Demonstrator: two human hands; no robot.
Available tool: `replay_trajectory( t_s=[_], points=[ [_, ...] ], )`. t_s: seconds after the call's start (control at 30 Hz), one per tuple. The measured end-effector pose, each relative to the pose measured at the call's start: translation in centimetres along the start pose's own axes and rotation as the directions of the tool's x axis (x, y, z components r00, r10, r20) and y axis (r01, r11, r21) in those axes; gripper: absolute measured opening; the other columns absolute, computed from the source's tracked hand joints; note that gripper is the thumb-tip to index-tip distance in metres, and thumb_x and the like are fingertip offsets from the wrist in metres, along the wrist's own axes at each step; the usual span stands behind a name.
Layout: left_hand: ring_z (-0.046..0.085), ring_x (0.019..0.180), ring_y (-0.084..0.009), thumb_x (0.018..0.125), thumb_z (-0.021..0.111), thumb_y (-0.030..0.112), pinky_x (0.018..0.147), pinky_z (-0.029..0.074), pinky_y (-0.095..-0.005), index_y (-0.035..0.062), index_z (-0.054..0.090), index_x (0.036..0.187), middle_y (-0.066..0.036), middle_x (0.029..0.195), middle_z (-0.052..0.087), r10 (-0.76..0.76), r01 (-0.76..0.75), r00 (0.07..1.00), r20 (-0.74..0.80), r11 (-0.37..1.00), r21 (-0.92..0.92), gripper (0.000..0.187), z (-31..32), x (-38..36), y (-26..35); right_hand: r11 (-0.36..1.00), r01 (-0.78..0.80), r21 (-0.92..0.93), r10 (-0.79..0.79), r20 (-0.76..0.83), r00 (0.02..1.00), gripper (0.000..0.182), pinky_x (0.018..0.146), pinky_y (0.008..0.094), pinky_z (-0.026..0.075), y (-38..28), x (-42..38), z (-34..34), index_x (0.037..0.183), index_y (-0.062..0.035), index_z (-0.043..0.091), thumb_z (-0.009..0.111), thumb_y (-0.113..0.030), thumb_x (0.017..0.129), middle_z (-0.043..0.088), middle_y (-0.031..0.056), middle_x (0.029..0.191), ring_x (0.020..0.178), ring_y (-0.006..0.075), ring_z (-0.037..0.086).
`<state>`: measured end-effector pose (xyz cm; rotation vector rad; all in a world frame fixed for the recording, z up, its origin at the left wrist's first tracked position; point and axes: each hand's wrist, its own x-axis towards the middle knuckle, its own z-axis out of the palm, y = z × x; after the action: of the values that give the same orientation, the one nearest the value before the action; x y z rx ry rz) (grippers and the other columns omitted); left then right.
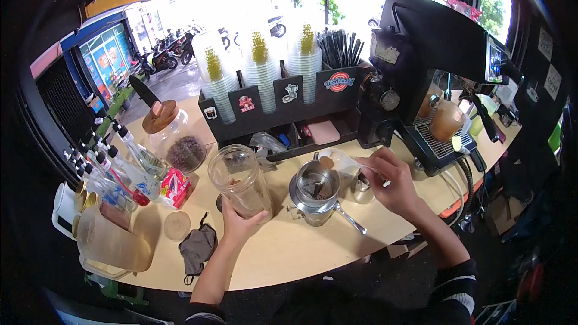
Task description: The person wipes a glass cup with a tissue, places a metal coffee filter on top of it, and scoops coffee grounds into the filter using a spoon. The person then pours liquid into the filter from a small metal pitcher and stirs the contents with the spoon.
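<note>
My left hand (242, 221) is wrapped round the lower part of a clear jar (233, 171), which stands uncovered with a little brown stuff inside. My right hand (392, 182) pinches the handle of a whitish scoop (342, 160); brown powder shows at its tip. The scoop is over the rim of a small metal drip filter (317, 182). That filter sits on a cup, and a spoon handle (350, 218) sticks out to its right. Beside the filter, close to my right hand, stands a small metal cup (362, 188).
A round lid (177, 226) and a dark cloth mask (198, 247) lie left of the jar. Pump bottles (114, 171), a pitcher (114, 239) and a coffee bean jar (179, 144) stand farther left. Behind is a cup rack (259, 105); an espresso machine (442, 54) is at right.
</note>
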<state>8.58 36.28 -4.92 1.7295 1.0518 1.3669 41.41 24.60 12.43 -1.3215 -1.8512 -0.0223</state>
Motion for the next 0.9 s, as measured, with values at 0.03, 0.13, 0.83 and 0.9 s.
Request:
replay_trajectory(
  t_s=[0.03,0.13,0.83,0.9],
  points=[
    [0.043,0.119,-0.0272,0.054,0.088,0.028,0.1,0.034,-0.0393,-0.0008,0.028,0.134,-0.016,0.125,0.043,0.01,-0.01,1.0,-0.001,1.0,0.018,0.103,0.0,0.0,0.0,1.0,0.001,0.002,-0.001,0.012,1.0,0.024,0.053,0.0347,0.045,0.0,0.1,0.0,0.104,-0.0066,0.065,0.061,-0.001,0.081,0.053,0.0095,0.081,0.062,0.0254,0.056],
    [0.044,0.118,-0.0269,0.054,0.088,0.029,0.099,0.035,-0.0391,-0.001,0.029,0.133,-0.016,0.125,0.043,0.021,-0.021,1.0,0.003,0.999,0.032,0.103,-0.1,0.1,0.5,1.0,0.01,0.014,-0.01,-0.009,1.0,0.023,0.053,0.0346,0.044,0.0,0.1,0.3,0.104,-0.0058,0.065,0.061,-0.001,0.082,0.053,0.01,0.081,0.063,0.0248,0.056],
    [0.048,0.113,-0.0239,0.055,0.086,0.019,0.096,0.04,-0.0375,0.0007,0.032,0.129,-0.013,0.12,0.047,0.03,-0.03,1.0,-0.003,1.0,0.007,0.093,0.1,0.0,0.5,0.998,0.025,0.065,-0.03,0.08,0.996,0.033,0.06,0.0334,0.049,0.5,-0.9,2.1,0.116,-0.0107,0.06,0.056,-0.002,0.084,0.053,0.0086,0.089,0.072,0.0238,0.059],
    [0.045,0.117,-0.0264,0.054,0.086,0.023,0.099,0.036,-0.0383,-0.0011,0.028,0.134,-0.016,0.125,0.043,-0.015,0.015,1.0,-0.001,1.0,0.001,0.102,0.1,-0.1,0.4,0.998,0.016,0.063,-0.024,0.121,0.992,0.035,0.059,0.0335,0.049,0.4,-1.0,2.1,0.117,-0.0118,0.06,0.056,-0.003,0.084,0.053,0.0082,0.089,0.072,0.0237,0.059]
  ],
)
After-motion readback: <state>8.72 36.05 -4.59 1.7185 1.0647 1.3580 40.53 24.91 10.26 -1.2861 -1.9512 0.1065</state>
